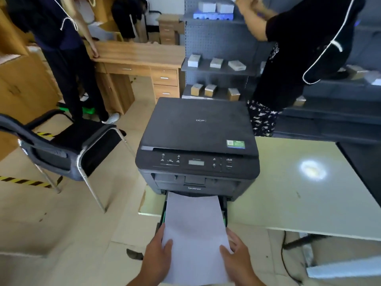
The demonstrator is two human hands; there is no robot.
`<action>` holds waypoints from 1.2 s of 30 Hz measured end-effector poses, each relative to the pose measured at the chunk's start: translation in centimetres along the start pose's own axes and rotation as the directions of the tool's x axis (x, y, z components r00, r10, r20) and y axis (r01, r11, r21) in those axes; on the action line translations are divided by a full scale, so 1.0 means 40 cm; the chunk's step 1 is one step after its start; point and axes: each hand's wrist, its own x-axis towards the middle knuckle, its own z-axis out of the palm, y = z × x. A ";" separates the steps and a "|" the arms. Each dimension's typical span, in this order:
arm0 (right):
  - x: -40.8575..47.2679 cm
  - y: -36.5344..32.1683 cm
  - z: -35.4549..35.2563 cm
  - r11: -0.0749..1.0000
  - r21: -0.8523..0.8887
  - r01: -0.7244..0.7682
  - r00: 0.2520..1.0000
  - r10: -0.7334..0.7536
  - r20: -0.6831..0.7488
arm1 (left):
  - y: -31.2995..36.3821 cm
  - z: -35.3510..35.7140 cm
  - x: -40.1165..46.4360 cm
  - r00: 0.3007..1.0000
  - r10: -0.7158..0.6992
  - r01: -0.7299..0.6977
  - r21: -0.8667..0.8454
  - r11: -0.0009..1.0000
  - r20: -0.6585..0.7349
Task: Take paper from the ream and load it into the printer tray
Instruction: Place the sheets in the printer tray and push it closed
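Observation:
A dark grey printer point(198, 141) stands at the near left corner of a pale table point(288, 193). Its paper tray point(224, 211) is pulled out toward me, with black side walls and a green guide on the left. A white stack of paper point(193, 234) lies along the tray, its far end under the printer front and its near end sticking out toward me. My left hand point(158, 256) grips the stack's left edge near the front, thumb on top. My right hand point(237, 256) grips the right edge in the same way. The ream is not in view.
A black chair point(68, 145) on metal legs stands left of the printer. One person point(61, 48) stands by a wooden desk point(140, 56) at the back left, another person point(299, 58) right behind the printer. Grey shelves point(218, 67) with small boxes fill the back. A black cable point(286, 263) hangs under the table.

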 end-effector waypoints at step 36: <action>0.071 0.041 0.111 0.999 -0.034 -0.040 0.985 0.034 -0.171 | -0.029 -0.007 0.172 0.981 -0.085 0.069 0.095 0.993 0.176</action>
